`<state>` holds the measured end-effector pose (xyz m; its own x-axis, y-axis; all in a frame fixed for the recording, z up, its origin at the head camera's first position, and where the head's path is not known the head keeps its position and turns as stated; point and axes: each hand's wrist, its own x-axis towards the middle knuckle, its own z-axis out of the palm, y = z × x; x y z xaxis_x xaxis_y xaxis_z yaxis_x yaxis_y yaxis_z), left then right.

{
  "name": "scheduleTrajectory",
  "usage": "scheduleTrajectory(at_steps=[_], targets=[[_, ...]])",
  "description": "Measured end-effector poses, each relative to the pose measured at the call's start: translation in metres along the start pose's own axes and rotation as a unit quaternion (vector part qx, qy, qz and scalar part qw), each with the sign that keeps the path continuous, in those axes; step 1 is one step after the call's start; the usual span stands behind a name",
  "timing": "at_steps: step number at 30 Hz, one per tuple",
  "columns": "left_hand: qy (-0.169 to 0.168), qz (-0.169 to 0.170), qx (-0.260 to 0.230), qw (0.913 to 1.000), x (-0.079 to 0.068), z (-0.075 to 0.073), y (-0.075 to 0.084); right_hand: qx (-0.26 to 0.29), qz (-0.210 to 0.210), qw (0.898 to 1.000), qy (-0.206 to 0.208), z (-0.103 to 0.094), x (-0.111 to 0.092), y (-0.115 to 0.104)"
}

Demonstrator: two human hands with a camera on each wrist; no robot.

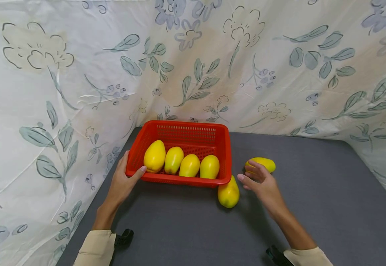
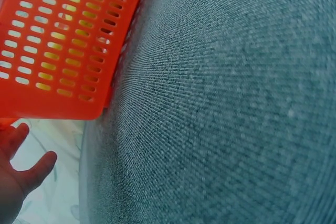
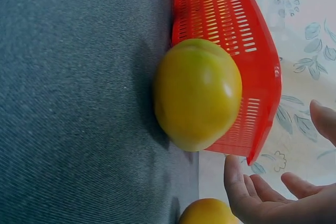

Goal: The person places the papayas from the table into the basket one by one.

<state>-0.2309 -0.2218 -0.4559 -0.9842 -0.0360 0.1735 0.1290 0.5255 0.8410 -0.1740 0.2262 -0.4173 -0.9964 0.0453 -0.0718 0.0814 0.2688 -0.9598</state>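
A red plastic basket point(image 1: 179, 179) with slotted walls holds several yellow mangoes point(image 1: 154, 156) lined up along its front side. My left hand point(image 1: 121, 183) grips the basket's front left corner, thumb over the rim and fingers along the outer left side. My right hand point(image 1: 261, 184) is held in the air just right of the basket, fingers relaxed and apart, holding nothing. One mango point(image 3: 198, 95) lies on the table against the basket's front right corner. Beyond the right hand lies another mango point(image 1: 266, 164), partly covered by the fingers in the head view.
The table point(image 1: 186, 225) has a dark grey cloth surface. A floral-patterned curtain point(image 1: 193, 59) hangs along its back and left sides, close behind the basket. Dark devices point(image 1: 124, 238) are worn at both wrists, by the beige sleeves point(image 1: 96, 247).
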Motion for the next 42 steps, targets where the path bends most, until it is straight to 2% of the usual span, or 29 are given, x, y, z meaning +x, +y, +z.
scheduleTrajectory(at_steps=[7, 16, 23, 42], targets=[[0.0, 0.003, -0.001, 1.0, -0.001, 0.0, 0.0, -0.012, 0.004, 1.0, -0.005, 0.004, 0.0, 0.006], [-0.002, -0.002, -0.001, 1.0, 0.0, 0.0, 0.0, -0.057, 0.009, 0.998, -0.024, 0.014, -0.002, 0.014], [-0.005, -0.002, -0.002, 1.0, -0.001, 0.0, -0.001, -0.066, 0.012, 0.997, -0.044, 0.019, -0.002, 0.019], [-0.005, 0.0, -0.003, 1.0, -0.002, 0.0, -0.003, -0.079, 0.022, 0.995, -0.062, 0.034, -0.002, 0.026]])
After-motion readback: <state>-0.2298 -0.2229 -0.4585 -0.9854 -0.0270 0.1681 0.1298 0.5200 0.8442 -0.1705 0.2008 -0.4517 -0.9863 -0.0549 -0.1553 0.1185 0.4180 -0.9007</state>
